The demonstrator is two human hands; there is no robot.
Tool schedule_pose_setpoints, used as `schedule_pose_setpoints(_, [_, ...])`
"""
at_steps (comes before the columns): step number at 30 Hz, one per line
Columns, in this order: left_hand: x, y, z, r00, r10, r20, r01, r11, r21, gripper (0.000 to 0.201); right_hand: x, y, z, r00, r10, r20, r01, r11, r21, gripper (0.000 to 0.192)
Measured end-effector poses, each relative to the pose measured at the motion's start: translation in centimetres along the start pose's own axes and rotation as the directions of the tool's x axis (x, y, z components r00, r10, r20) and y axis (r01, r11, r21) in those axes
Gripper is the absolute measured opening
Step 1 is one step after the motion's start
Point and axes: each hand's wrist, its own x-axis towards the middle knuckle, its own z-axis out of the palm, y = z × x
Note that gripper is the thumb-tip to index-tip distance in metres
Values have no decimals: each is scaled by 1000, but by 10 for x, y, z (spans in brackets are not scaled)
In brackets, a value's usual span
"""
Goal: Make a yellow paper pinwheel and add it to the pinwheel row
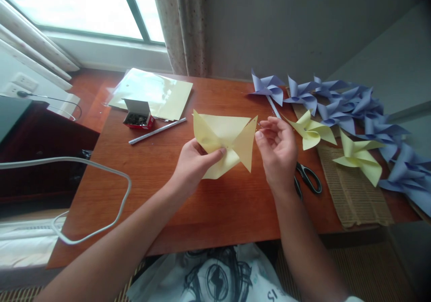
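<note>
We have the half-folded yellow paper pinwheel (224, 142) lifted just above the middle of the wooden table (208, 207), its corners drawn toward the centre. To do this well, we judge the folded tips should stay stacked squarely on the centre, pressed firmly so none slips out. Our left hand (193, 163) comes in from below-left, thumb and fingers pinched on the centre where the flaps meet. Our right hand (278, 147) hovers at the paper's right corner, fingers curled narrow, pinching something thin, perhaps a pin; we cannot tell for sure. Black scissors (308, 178) lie just beside that wrist, and finished pinwheels (357, 111) are piled further right.
</note>
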Motion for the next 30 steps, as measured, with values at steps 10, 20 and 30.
schedule_pose_setpoints(10, [-2, 1, 0, 1000, -9, -16, 9, 1000, -4, 37, -9, -20, 5, 958, -286, -16, 286, 957, 36, 17])
schedule_pose_setpoints(20, [0, 1, -1, 999, 42, 17, -41, 998, -55, 43, -8, -25, 5, 774, -544, 323, 623, 744, -240, 20])
schedule_pose_setpoints(30, [-1, 1, -1, 1000, 25, -10, -25, 1000, -14, 46, -9, -21, 2, 790, -499, 356, 593, 770, -236, 34])
